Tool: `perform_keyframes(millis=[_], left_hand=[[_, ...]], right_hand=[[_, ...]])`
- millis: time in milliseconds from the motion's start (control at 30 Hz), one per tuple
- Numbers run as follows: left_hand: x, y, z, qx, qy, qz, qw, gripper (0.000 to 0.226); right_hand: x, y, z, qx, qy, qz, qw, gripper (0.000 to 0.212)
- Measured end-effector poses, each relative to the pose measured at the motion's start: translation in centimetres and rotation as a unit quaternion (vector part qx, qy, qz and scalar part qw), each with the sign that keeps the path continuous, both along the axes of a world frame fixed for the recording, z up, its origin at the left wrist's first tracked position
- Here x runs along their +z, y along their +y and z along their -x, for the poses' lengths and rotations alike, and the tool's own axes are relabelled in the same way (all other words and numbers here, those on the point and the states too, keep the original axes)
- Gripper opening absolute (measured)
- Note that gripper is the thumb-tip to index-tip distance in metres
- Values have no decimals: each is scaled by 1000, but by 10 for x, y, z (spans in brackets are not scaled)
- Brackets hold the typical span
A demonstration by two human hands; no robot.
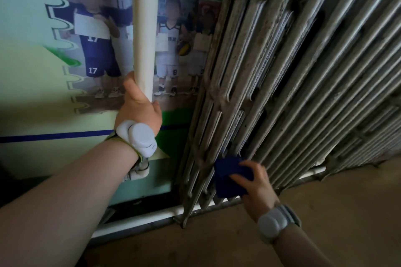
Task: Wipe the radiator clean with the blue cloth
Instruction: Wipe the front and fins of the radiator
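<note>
- While the left hand [138,104] curls round a smooth white pipe [145,28], the right hand [256,184] pinches the blue cloth [230,176].
- Soft, crumpled cloth presses the ribbed, grimy metal radiator [293,76] low at its left end.
- Bare concrete floor [325,212] lies open below.

pipe [144,28] left of radiator [282,71]

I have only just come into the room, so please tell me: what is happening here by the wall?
A person is cleaning an old ribbed radiator. The right hand holds a blue cloth against the lower part of its end sections, near the floor. The left hand grips a white vertical pipe beside the radiator. Both wrists carry grey bands. A poster hangs on the wall behind the pipe.
</note>
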State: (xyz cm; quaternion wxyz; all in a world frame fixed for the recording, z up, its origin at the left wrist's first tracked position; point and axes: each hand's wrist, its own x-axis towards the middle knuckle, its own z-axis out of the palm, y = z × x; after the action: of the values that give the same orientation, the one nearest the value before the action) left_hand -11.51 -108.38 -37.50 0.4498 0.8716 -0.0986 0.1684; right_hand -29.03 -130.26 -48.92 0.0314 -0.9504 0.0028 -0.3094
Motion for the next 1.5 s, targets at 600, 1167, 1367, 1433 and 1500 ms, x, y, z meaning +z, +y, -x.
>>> perform_keyframes(millis=[600,1167,1367,1433,1500], left_hand=[[-6,2,-5,-7,-26,4,1000,59],[-9,4,-9,-10,-38,-13,999,66],[-22,9,-9,-29,51,-38,998,67],[-33,12,-12,-29,98,-66,993,66],[-48,14,-19,-25,137,-90,986,72]], right_hand=[[-31,15,-32,-88,-134,-83,984,70],[7,6,-30,-31,-215,-57,975,51],[-62,6,-32,-71,-139,-58,986,69],[-73,10,-28,-70,-95,-59,991,72],[-87,12,-24,-90,-39,-77,992,53]])
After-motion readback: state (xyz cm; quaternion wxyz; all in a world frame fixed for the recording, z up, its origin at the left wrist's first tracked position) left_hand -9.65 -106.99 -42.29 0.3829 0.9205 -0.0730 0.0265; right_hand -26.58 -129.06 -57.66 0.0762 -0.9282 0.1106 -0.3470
